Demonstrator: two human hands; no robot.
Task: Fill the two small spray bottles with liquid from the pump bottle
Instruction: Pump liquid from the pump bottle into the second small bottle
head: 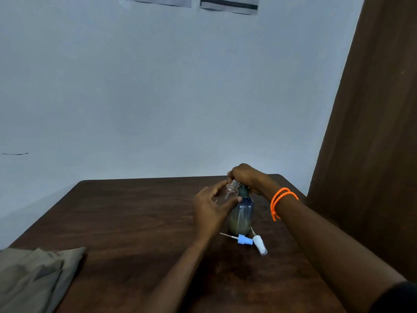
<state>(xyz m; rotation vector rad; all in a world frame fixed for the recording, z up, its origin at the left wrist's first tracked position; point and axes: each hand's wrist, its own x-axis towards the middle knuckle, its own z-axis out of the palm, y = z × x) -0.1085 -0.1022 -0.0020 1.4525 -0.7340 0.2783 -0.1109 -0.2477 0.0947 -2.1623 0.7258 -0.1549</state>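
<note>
A tinted pump bottle [243, 213] stands upright on the dark wooden table [135, 222], with yellowish liquid in its lower part. My right hand [244, 177] rests on top of its dark pump head, fingers curled over it. My left hand [211, 208] holds a small clear spray bottle [231, 189], uncapped and tilted, with its neck right under the pump's spout. In front of the pump bottle lie a blue spray head [243, 240] with its thin dip tube and a white spray head with a clear cap [259, 244]. I see no second small bottle.
A folded grey-brown cloth [33, 274] lies at the table's near left corner. A pale wall stands just behind the table's far edge, and a brown curtain [372, 132] hangs at the right. An orange beaded band [279, 199] circles my right wrist.
</note>
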